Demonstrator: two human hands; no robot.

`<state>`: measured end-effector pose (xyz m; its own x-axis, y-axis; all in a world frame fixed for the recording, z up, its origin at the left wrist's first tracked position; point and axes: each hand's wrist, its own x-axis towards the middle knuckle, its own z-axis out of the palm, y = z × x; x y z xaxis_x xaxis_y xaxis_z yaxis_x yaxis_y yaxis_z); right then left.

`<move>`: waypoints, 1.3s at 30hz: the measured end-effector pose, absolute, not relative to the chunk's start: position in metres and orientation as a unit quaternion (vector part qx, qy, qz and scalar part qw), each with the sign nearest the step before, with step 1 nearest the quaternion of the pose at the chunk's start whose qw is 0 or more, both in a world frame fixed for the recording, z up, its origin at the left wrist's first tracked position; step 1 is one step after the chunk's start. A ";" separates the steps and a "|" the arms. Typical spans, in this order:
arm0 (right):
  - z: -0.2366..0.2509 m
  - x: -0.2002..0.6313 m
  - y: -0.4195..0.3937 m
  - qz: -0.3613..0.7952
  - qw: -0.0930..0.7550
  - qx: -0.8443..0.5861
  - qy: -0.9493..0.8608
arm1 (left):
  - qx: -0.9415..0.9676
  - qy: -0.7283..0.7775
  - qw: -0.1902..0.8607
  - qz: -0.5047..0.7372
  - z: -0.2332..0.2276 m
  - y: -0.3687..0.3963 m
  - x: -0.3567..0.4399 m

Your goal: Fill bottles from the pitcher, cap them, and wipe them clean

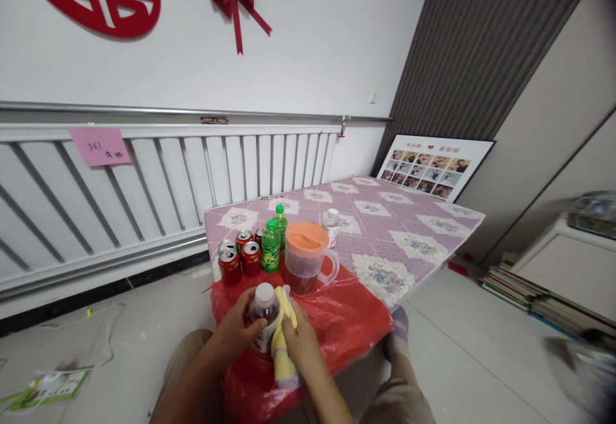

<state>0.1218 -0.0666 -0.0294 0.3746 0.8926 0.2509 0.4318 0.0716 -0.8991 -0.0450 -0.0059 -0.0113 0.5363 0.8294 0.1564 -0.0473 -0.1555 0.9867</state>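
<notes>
My left hand (244, 321) wraps round a clear plastic bottle (264, 308) with a white cap, which stands upright over a red plastic sheet (346, 315). Against the bottle's right side, my right hand (301, 334) grips a yellow cloth (283, 353) that hangs down below the fingers. Just beyond is a clear pitcher (302, 267) with an orange lid and some liquid inside. To its left stand two green-capped bottles (271, 247) and several red drink cans (251, 257). Another white-capped bottle (332, 226) is partly hidden behind the pitcher.
The table has a purple flowered cover (375, 235). A white radiator (240, 167) runs along the wall behind, with glasses (214, 120) on its pipe. A photo board (428, 166) leans at the far right. Stacked books or papers (520, 299) lie on the right.
</notes>
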 end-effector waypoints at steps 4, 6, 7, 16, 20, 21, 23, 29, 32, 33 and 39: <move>-0.023 0.120 -0.073 0.221 0.522 -0.645 -0.514 | 0.661 0.296 0.576 0.379 -0.012 -0.006 -0.045; -0.008 0.115 -0.077 0.197 0.535 -0.632 -0.525 | 0.666 0.292 0.573 0.378 -0.012 -0.006 -0.046; 0.001 0.112 -0.078 0.178 0.543 -0.622 -0.535 | 0.667 0.286 0.575 0.378 -0.011 -0.006 -0.046; 0.020 0.090 -0.089 0.012 0.496 -0.581 -0.645 | 0.658 0.273 0.592 0.377 -0.007 -0.008 -0.042; 0.005 0.090 -0.104 -0.047 0.496 -0.558 -0.663 | 0.657 0.267 0.596 0.377 -0.004 -0.009 -0.044; 0.002 0.091 -0.108 -0.053 0.494 -0.557 -0.666 | 0.654 0.264 0.601 0.377 -0.003 -0.009 -0.044; -0.003 0.091 -0.117 -0.062 0.486 -0.557 -0.670 | 0.647 0.267 0.609 0.374 -0.003 -0.009 -0.043; -0.016 0.103 -0.125 -0.065 0.451 -0.565 -0.688 | 0.658 0.290 0.584 0.377 -0.004 -0.007 -0.042; -0.018 0.114 -0.118 -0.037 0.457 -0.595 -0.661 | 0.667 0.288 0.574 0.378 -0.006 -0.005 -0.043; -0.017 0.117 -0.113 -0.018 0.460 -0.605 -0.649 | 0.669 0.285 0.573 0.378 -0.007 -0.005 -0.043; -0.004 0.131 -0.071 0.161 0.502 -0.612 -0.590 | 0.679 0.283 0.567 0.369 -0.013 -0.002 -0.046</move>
<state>0.1314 -0.0710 -0.0040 0.2522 0.8835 0.3946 0.5594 0.1997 -0.8045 -0.0461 -0.0021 -0.0126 0.5670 0.8039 0.1798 -0.0338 -0.1953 0.9802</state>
